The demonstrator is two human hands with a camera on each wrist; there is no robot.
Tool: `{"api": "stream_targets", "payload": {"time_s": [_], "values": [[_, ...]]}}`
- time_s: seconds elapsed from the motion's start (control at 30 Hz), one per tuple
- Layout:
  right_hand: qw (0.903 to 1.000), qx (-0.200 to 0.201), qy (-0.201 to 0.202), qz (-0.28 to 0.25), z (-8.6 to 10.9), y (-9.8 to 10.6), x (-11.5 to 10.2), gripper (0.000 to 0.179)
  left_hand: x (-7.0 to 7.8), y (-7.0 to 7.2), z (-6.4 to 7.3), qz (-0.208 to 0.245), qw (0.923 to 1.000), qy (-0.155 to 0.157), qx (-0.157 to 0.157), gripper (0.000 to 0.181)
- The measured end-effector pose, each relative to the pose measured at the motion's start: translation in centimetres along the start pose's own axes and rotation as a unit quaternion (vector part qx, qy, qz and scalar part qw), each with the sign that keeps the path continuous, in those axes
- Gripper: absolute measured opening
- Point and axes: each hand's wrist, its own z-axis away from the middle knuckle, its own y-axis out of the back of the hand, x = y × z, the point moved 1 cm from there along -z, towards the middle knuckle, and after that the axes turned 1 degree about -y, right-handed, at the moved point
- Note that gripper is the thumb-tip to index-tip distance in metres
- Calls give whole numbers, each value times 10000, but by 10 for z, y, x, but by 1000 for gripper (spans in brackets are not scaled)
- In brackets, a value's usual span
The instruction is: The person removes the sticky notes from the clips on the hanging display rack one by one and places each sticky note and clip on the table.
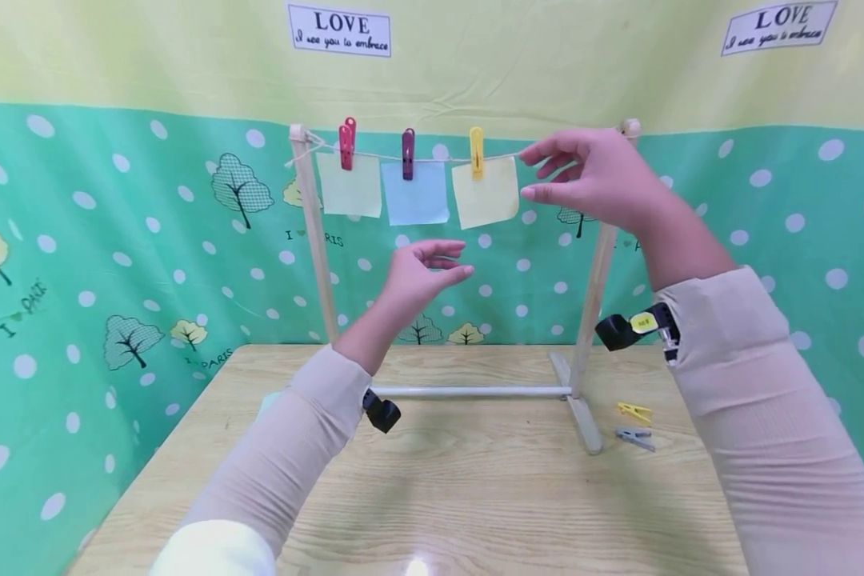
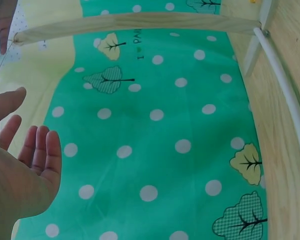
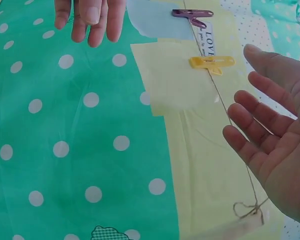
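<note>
1. i have three thin square paper sheets in a row, clipped on a string: pale green sheet, blue sheet, pale yellow sheet. flat faces, lower edges hang loose; yellow one sits slightly tilted.
2. clips are smooth, slim plastic: red clip on green, purple clip on blue, yellow clip on yellow.
3. string is thin twine, tied in a bow at the right end, strung between two pale wooden posts. smooth round white rod runs low between them.
4. right hand: fingers gently bent, thumb well apart, grasp vacant. just beside the yellow sheet's right edge; my right wrist view shows a gap to the paper. can't tell if a finger brushes the string.
5. left hand: relaxed, fingers softly bent, thumb apart, grasp vacant; in midair below the blue and yellow sheets.
6. counter is wood-grained. spare yellow clip and grey clip lie near the right post's foot.
7. cloth backdrop: green, white dots, soft creases.
</note>
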Motion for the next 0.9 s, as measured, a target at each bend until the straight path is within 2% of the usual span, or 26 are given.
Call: {"api": "stream_targets", "payload": {"time_s": [0.47, 0.7, 0.9], "values": [[9988, -91, -255, 404, -36, -1, -24, 52, 4, -13, -22, 326, 9993, -64, 142, 39], [9976, -61, -348, 597, -52, -3, -34, 53, 2, -18, -27, 500, 9981, 203, 288, 39], [9964, -120, -414, 734, -63, -2, -38, 54, 4, -22, -33, 1265, 9885, 419, 709, 42]]}}
